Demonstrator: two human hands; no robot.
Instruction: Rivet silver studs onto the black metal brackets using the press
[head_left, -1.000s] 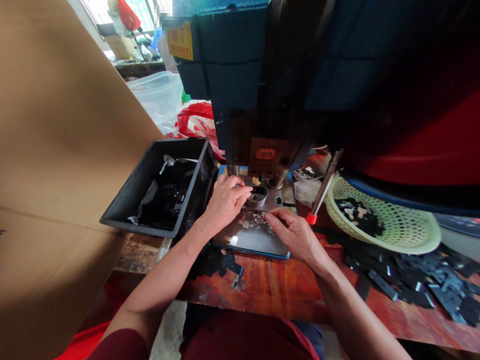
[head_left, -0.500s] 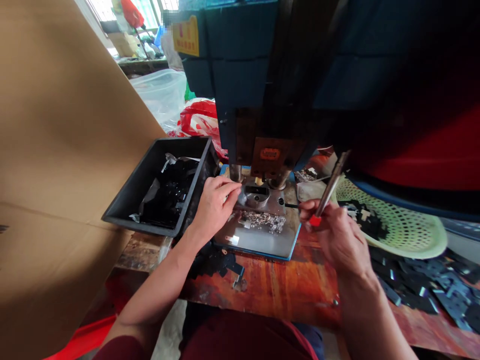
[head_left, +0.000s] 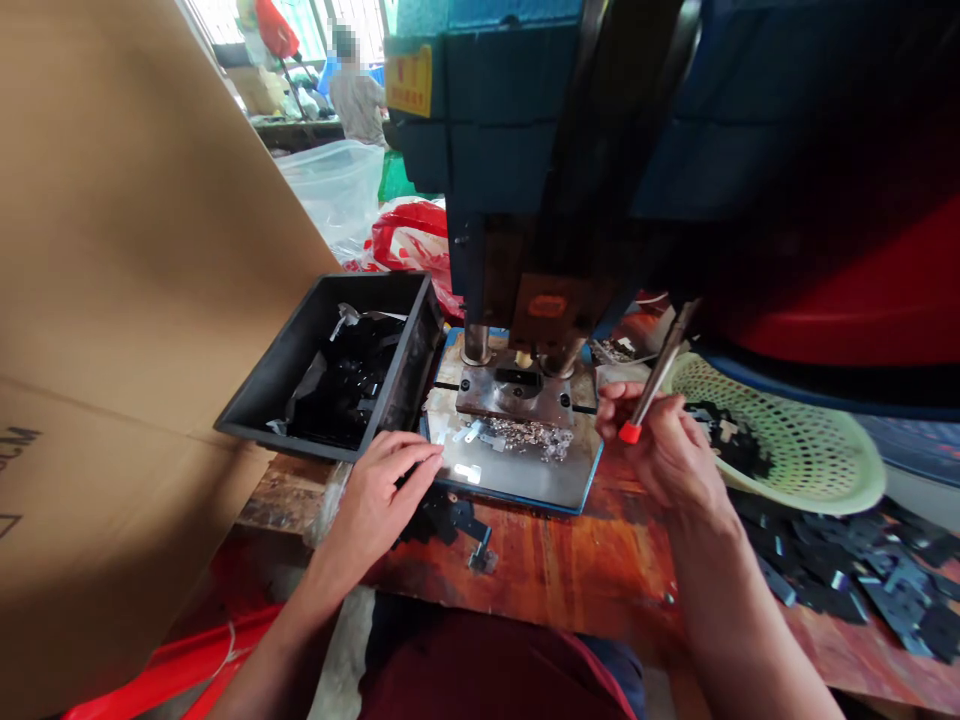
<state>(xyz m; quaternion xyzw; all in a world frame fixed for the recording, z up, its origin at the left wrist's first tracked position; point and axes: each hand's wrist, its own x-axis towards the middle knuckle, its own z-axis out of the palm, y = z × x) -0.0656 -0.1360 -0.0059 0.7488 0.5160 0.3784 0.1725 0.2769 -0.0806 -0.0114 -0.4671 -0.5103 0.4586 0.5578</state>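
My left hand (head_left: 386, 490) is at the left edge of the metal plate (head_left: 517, 478), thumb and forefinger tips pressed together. Whatever they may pinch is too small to make out. Small flat metal tabs (head_left: 472, 430) lie just beyond those fingertips, beside a heap of tiny shiny metal pieces (head_left: 532, 437). Behind them sits the steel die block (head_left: 517, 395), under the head of a blue press (head_left: 502, 160). My right hand (head_left: 679, 445) has its fingers curled around the press lever (head_left: 660, 375), a metal rod with a red tip.
A black bin (head_left: 375, 425) with dark parts stands left, beside a tall cardboard sheet (head_left: 150, 220). On the right are a pale green basket (head_left: 825, 440) and loose black plates (head_left: 892, 590). Dark pieces (head_left: 450, 518) lie on the wooden table (head_left: 577, 560). A person (head_left: 358, 100) is in the background.
My left hand has drawn back from the die block, toward me and left, to the plate's left edge. My right hand remains at the lever. The view has shifted slightly.
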